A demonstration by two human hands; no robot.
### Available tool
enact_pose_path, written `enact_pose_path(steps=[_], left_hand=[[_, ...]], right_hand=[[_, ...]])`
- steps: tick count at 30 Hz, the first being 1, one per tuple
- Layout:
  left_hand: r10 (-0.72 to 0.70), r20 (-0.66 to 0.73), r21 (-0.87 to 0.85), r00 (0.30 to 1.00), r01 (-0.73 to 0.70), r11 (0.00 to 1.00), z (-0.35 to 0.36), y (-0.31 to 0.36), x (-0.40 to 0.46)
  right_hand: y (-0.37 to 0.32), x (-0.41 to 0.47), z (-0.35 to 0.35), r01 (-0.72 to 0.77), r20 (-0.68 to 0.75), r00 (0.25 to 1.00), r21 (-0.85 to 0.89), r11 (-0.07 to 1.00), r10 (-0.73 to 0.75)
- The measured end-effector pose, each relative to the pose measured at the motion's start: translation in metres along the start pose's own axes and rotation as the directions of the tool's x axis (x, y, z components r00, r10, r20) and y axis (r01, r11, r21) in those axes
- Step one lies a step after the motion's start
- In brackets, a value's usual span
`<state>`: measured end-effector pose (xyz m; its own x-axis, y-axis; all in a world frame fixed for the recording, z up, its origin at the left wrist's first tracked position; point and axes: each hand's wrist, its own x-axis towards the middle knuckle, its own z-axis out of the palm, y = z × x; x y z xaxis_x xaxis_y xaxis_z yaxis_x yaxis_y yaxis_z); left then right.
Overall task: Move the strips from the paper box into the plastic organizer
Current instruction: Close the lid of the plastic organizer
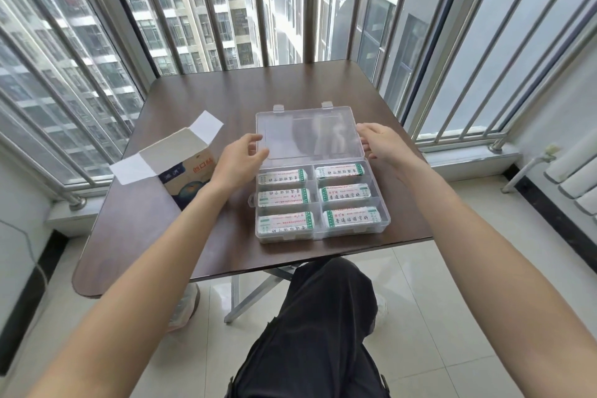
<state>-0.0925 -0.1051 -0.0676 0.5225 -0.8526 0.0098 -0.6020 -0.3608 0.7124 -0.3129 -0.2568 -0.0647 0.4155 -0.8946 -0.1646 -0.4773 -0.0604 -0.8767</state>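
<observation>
A clear plastic organizer stands on the dark table, its compartments holding several stacks of white strips with green and red print. Its transparent lid stands raised behind the tray. My left hand grips the lid's left edge and my right hand grips its right edge. The paper box lies to the left, its flaps open; I cannot see what is inside it.
Window bars and a sill close in the table's far and side edges. A white radiator stands at the right. My knee in dark trousers is below the table's near edge.
</observation>
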Motion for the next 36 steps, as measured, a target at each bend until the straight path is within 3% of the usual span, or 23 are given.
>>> enact_pose_path(steps=[10,19,25,30,36], left_hand=[[0.124,-0.102,-0.103,0.987,-0.135,0.986,-0.008,0.017,-0.024],[0.106,-0.100,-0.362,0.989,-0.135,0.922,-0.018,0.007,-0.071],[0.096,-0.115,-0.282,0.989,-0.125,0.951,-0.013,-0.003,-0.100],[0.096,-0.028,-0.253,0.995,-0.100,0.962,0.000,-0.020,-0.118],[0.113,0.024,-0.016,0.993,-0.113,0.994,0.006,-0.027,-0.128]], right_hand=[[-0.013,-0.039,-0.015,0.104,-0.064,0.993,0.106,0.989,-0.098],[-0.001,-0.109,-0.021,0.187,-0.080,0.981,0.124,0.975,-0.178],[0.008,-0.156,-0.013,0.199,-0.136,0.973,0.082,0.976,-0.187],[0.029,-0.177,0.001,0.174,-0.113,0.979,0.031,0.984,-0.170],[0.040,-0.179,0.014,0.247,-0.098,0.955,-0.259,0.934,-0.280]])
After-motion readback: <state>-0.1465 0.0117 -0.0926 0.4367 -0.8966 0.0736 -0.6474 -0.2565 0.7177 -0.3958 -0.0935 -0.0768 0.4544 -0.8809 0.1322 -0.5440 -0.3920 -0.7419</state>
